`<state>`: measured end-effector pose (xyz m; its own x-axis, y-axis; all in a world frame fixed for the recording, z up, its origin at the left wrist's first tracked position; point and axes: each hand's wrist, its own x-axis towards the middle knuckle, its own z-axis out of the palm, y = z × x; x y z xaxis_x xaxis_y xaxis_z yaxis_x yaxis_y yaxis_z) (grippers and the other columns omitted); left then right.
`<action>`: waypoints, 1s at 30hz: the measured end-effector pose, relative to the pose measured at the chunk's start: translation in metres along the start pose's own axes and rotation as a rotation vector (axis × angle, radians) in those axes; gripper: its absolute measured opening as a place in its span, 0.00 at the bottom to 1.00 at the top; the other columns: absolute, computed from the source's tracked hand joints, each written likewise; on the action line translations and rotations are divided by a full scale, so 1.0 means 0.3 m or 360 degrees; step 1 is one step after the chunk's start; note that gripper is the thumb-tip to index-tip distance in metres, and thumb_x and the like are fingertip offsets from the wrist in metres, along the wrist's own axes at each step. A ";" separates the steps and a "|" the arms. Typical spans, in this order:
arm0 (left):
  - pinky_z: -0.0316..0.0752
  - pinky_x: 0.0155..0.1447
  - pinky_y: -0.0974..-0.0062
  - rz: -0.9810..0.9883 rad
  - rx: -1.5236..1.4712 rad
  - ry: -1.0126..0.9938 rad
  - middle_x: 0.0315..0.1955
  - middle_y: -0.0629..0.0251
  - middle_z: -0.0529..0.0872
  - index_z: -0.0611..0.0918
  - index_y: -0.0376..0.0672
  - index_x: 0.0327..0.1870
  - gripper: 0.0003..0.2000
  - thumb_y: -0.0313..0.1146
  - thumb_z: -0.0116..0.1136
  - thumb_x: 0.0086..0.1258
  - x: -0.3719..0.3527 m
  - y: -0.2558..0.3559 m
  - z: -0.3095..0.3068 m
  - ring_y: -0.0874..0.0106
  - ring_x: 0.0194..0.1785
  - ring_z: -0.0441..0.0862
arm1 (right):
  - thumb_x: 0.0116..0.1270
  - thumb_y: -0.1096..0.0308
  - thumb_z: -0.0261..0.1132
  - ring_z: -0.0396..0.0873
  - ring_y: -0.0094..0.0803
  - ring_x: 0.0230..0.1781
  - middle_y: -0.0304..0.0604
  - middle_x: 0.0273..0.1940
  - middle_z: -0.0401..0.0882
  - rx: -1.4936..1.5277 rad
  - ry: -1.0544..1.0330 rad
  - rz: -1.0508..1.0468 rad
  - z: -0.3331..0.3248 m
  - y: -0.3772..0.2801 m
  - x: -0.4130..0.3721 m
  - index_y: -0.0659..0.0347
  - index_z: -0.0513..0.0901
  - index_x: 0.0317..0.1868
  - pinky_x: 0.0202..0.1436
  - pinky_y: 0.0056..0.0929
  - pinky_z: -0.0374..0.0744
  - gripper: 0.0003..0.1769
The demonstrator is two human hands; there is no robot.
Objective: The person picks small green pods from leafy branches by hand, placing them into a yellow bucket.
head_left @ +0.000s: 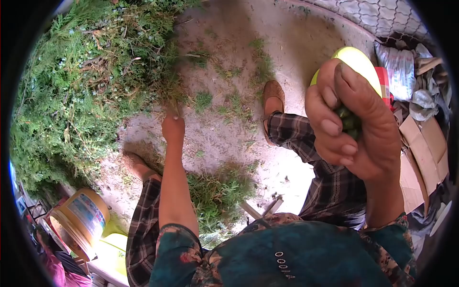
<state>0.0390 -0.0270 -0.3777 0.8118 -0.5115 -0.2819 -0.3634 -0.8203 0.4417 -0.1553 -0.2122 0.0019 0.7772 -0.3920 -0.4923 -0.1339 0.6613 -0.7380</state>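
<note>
My right hand is raised close to the camera, its fingers curled around several small green cones; part of them shows between the fingers and the palm. Lower down, my left hand is closed at the edge of a large heap of cut evergreen branches. It grips a thin evergreen sprig, which is blurred and merges with the heap behind it. Small pale bluish-green cones dot the branches in the heap.
A smaller pile of green sprigs lies between my legs. Behind my right hand is a bright yellow-green container, with flattened cardboard and plastic bags near it. A yellowish bucket stands at lower left. Wire mesh borders the far right.
</note>
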 end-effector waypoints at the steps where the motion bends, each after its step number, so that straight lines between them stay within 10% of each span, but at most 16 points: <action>1: 0.76 0.35 0.62 0.0049 -0.0181 -0.0027 0.32 0.54 0.83 0.78 0.40 0.41 0.11 0.34 0.58 0.60 -0.034 -0.006 -0.004 0.57 0.33 0.81 | 0.73 0.59 0.45 0.59 0.16 0.09 0.41 0.24 0.66 0.0001 -0.0001 0.0000 0.003 -0.001 -0.003 0.61 0.64 0.34 0.09 0.14 0.63 0.14; 4: 0.75 0.30 0.73 -0.0489 -0.1420 -0.0226 0.30 0.61 0.83 0.78 0.40 0.41 0.10 0.34 0.57 0.63 -0.112 0.017 -0.017 0.69 0.30 0.81 | 0.73 0.60 0.46 0.58 0.15 0.09 0.42 0.24 0.67 0.0020 -0.0029 0.0019 0.014 0.008 -0.015 0.61 0.64 0.34 0.09 0.13 0.63 0.13; 10: 0.72 0.29 0.82 -0.0303 -0.3020 -0.0897 0.30 0.66 0.82 0.76 0.40 0.44 0.11 0.36 0.56 0.66 -0.183 0.248 -0.179 0.76 0.29 0.79 | 0.65 0.65 0.60 0.60 0.11 0.12 0.34 0.22 0.71 -0.0569 0.0158 0.0084 0.024 0.043 -0.006 0.61 0.73 0.42 0.12 0.10 0.59 0.10; 19: 0.63 0.18 0.83 0.0449 -0.3351 -0.1188 0.20 0.66 0.75 0.70 0.35 0.50 0.17 0.38 0.53 0.68 -0.347 0.607 -0.496 0.78 0.16 0.69 | 0.61 0.66 0.57 0.74 0.25 0.27 0.43 0.28 0.79 -0.1343 0.0214 -0.0383 -0.003 0.126 0.033 0.70 0.76 0.39 0.33 0.26 0.72 0.14; 30: 0.54 0.13 0.88 0.0081 -0.2965 -0.1076 0.11 0.73 0.67 0.74 0.37 0.47 0.10 0.26 0.46 0.67 -0.445 0.706 -0.595 0.85 0.08 0.57 | 0.61 0.69 0.57 0.70 0.18 0.21 0.40 0.25 0.77 -0.0643 0.0084 0.0035 0.041 0.083 0.004 0.69 0.77 0.40 0.23 0.17 0.69 0.12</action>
<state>-0.0648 -0.0866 -0.0946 0.3797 -0.8864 -0.2647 0.8307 0.2007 0.5193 -0.1501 -0.1883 -0.0114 0.7401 -0.4198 -0.5254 -0.3892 0.3698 -0.8437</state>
